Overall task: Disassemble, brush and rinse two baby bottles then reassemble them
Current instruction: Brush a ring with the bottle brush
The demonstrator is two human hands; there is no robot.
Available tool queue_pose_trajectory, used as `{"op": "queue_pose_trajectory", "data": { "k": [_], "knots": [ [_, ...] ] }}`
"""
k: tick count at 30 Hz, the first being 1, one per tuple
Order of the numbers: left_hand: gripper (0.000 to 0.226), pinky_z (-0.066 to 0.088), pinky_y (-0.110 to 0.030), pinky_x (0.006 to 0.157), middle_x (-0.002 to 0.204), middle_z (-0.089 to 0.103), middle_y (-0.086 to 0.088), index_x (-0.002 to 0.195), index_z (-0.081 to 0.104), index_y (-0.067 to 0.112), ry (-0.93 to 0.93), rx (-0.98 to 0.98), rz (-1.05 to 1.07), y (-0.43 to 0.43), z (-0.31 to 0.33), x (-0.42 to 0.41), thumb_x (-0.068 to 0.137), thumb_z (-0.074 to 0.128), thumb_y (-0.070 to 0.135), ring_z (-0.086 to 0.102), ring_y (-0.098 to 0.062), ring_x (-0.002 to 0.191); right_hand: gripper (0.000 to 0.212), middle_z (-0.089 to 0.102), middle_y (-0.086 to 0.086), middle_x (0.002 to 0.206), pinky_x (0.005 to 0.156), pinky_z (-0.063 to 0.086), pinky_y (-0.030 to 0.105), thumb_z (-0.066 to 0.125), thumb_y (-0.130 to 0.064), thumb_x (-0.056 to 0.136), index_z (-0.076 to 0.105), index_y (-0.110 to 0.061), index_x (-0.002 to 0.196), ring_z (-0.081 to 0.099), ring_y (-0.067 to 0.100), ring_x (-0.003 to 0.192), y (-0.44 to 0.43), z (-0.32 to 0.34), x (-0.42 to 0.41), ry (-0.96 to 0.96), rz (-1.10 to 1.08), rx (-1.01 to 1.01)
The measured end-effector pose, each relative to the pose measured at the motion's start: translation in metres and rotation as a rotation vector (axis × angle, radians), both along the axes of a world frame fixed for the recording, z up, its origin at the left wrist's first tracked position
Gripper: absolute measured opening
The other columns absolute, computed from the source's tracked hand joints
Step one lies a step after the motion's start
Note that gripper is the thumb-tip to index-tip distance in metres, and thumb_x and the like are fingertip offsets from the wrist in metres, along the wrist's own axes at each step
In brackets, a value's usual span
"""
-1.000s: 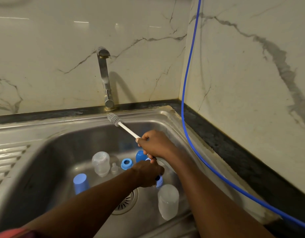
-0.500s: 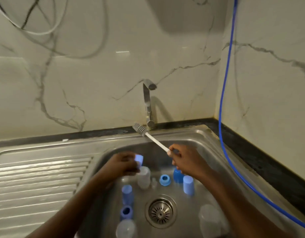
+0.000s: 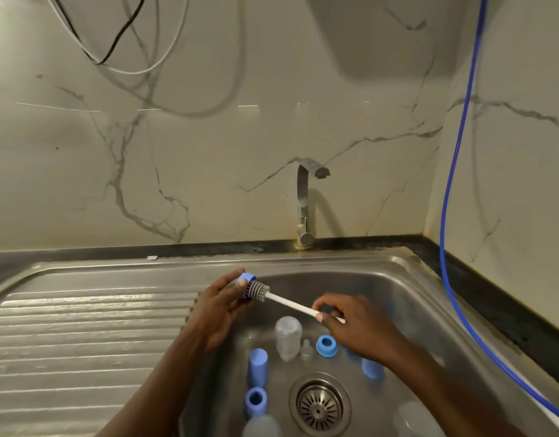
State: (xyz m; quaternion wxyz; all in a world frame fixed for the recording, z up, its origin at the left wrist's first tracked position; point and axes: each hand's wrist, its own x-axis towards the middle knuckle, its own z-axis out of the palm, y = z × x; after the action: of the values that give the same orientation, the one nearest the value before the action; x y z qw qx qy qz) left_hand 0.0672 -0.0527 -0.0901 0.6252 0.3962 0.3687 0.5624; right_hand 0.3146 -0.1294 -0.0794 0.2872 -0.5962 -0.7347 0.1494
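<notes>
left hand (image 3: 219, 305) grips a small blue collar (image 3: 247, 278); right hand (image 3: 355, 326) pinches the white brush (image 3: 281, 299), grey bristled head pushed in. no readable writing.

The ribbed drainboard (image 3: 82, 335) at left lies bare, open for passing. Lower centre, the sink (image 3: 397, 294) floor is crowded: blue caps (image 3: 258, 367), a blue ring (image 3: 327, 345) and clear bottles (image 3: 288, 337) ring the drain (image 3: 319, 405). The faucet (image 3: 304, 203) stands behind; a blue hose (image 3: 454, 171) hangs along the right.
</notes>
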Motion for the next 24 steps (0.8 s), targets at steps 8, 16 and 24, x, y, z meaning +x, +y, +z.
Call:
{"op": "queue_pose_trajectory", "data": {
  "k": [8,16,24],
  "knots": [
    [0.033,0.061,-0.039,0.078,0.123,0.059,-0.027,0.125,0.047,-0.001,-0.111,-0.108,0.034,0.000,0.001,-0.004,0.094,0.057,-0.001,0.068,-0.034,0.092,0.025,0.062,-0.022,0.076,0.069,0.047,0.020,0.054,-0.027,0.095,0.056,-0.046,0.110,0.059,0.003,0.072,-0.005,-0.005,-0.017,-0.025,0.012,0.028],
    [0.020,0.058,-0.041,0.084,0.103,0.068,-0.022,0.116,0.052,-0.001,-0.169,-0.105,-0.023,0.001,0.004,0.000,0.096,0.052,-0.001,0.068,-0.033,0.094,0.023,0.061,-0.022,0.065,0.070,0.050,0.027,0.055,-0.021,0.096,0.065,-0.041,0.099,0.063,0.008,0.069,-0.007,0.000,-0.028,0.058,0.066,-0.008],
    [0.036,0.059,-0.034,0.076,0.105,0.067,-0.024,0.125,0.054,-0.005,-0.159,-0.151,0.020,0.004,0.004,-0.004,0.094,0.060,0.012,0.068,-0.029,0.089,0.022,0.066,-0.014,0.082,0.069,0.050,0.029,0.049,-0.032,0.098,0.057,-0.044,0.114,0.061,0.011,0.075,-0.006,-0.001,-0.026,-0.032,-0.010,0.083]
  ]
}}
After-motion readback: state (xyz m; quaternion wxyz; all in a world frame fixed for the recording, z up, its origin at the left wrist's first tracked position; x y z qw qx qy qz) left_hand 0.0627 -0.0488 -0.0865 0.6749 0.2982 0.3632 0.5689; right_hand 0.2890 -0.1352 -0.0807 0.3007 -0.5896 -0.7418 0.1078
